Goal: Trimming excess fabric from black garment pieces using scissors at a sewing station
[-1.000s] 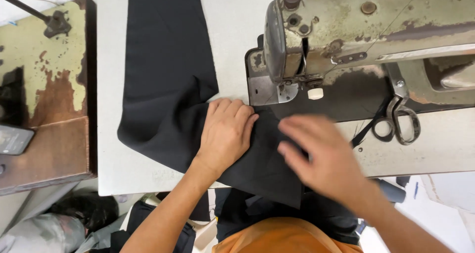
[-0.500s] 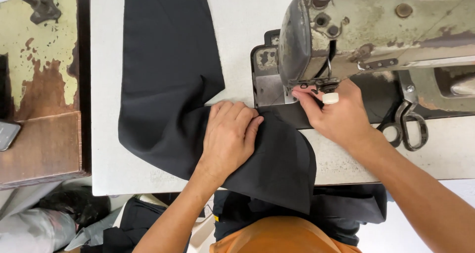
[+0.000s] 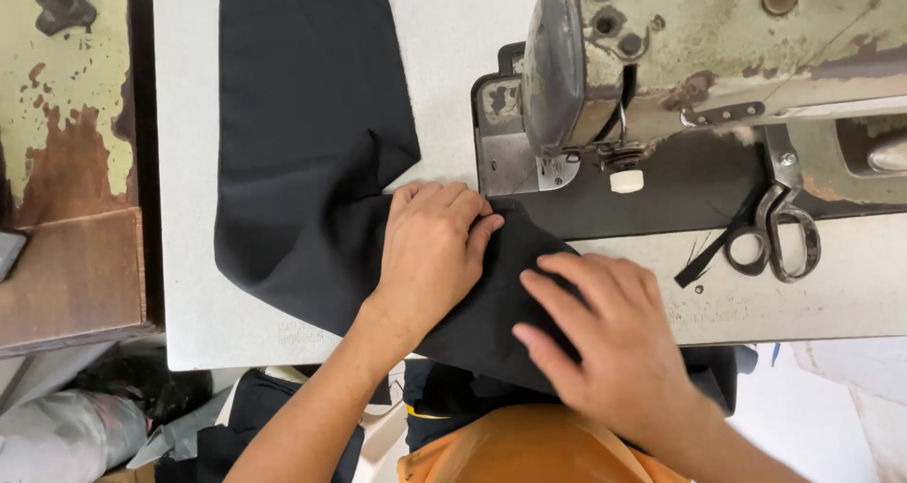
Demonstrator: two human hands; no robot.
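A piece of black fabric (image 3: 312, 133) lies flat on a pale grey sewing table (image 3: 189, 284), reaching from the far edge down to the near edge, where it hangs off toward the person's lap. Its right-hand part runs under the head of an old, worn green-grey sewing machine (image 3: 718, 58), which stands just to the right of the fabric.

The left hand (image 3: 430, 251) rests palm down on the fabric, just in front of the machine's needle area, fingers held together and slightly curled, pressing the cloth without gripping it. The right hand (image 3: 605, 336) lies flat on the fabric nearer the table's front edge, in front of the machine, fingers spread open and extended leftward, holding nothing.

A pair of metal scissors (image 3: 779, 228) lies on the table at the machine's base, to the right of the needle. Left of the table, well apart from the machine, stands a surface with peeling yellow-green paint (image 3: 57, 114).
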